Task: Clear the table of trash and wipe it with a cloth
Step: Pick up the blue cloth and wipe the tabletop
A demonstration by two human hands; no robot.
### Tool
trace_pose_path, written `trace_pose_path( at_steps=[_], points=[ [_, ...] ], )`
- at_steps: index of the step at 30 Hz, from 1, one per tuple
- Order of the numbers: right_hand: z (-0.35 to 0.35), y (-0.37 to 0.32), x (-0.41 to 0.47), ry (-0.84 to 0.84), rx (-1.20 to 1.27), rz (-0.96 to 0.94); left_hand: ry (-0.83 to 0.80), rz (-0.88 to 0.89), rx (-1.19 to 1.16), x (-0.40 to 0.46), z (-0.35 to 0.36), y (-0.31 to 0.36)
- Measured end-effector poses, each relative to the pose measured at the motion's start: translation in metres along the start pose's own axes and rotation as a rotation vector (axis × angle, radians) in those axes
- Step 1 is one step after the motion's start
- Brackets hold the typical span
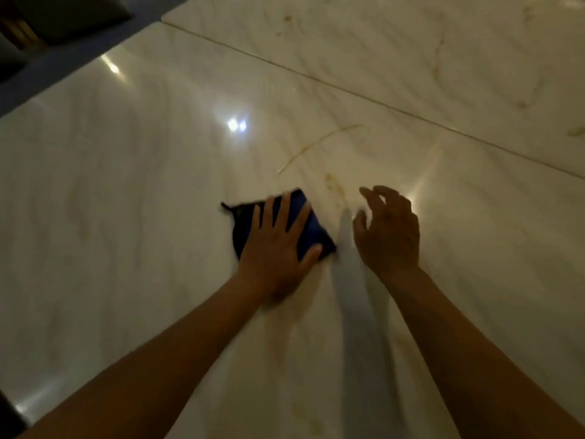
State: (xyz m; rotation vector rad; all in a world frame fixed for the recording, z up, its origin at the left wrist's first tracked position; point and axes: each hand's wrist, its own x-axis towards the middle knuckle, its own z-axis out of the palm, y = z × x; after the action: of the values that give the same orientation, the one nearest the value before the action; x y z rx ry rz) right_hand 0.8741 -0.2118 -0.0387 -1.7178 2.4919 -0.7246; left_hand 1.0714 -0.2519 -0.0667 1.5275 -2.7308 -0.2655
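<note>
Head view, looking straight down at a pale marble counter [133,191], and the wiping is on: the left hand [278,245] lies flat with fingers spread straight, pressing a dark blue cloth [311,228] onto the stone just left of centre. That cloth sits bunched under the palm, one dark corner poking out to the left, the blue edge showing between the fingers and the thumb. Over on the other side the right hand [387,229] hovers near the cloth, fingers loosely curled, holding nothing as far as this view shows.

How far along? No trash shows anywhere in this stretch of counter, so the clearing part looks done here, though the rest of the surface is out of shot. The wipe looks unfinished: a thin brownish curved streak [316,147] lies just beyond the cloth, and a small brownish smear [334,185] sits between the two hands. Whether these are spills or veins in the marble, hard to call in this dim light.

Around it all, a straight seam [364,98] crosses the stone diagonally, bright lamp reflections [236,125] glare off the polish, and something dark fills the top left corner [63,17]. Nothing stands in the cloth's path
</note>
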Motion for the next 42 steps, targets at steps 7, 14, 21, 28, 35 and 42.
trace_pose_path(
  at_steps=[7,14,21,28,35,42],
  points=[
    [0.022,0.045,0.036,-0.213,-0.202,0.06,-0.03,0.093,0.072,0.079,-0.008,-0.007],
    [0.016,0.053,0.062,-0.089,-0.152,0.056,-0.025,-0.004,0.067,0.211,-0.013,0.02],
    [0.026,0.101,0.129,-0.071,-0.234,0.214,-0.037,0.31,0.084,0.224,-0.007,0.045],
    [0.034,0.103,0.129,-0.018,-0.273,0.218,-0.017,0.146,0.085,0.346,-0.015,0.072],
    [0.023,0.105,0.123,0.236,-0.029,0.246,-0.034,0.417,0.06,0.238,-0.009,0.068],
    [0.001,0.087,0.024,0.036,-0.115,0.048,-0.042,0.612,0.128,0.14,-0.001,0.049]
  ],
)
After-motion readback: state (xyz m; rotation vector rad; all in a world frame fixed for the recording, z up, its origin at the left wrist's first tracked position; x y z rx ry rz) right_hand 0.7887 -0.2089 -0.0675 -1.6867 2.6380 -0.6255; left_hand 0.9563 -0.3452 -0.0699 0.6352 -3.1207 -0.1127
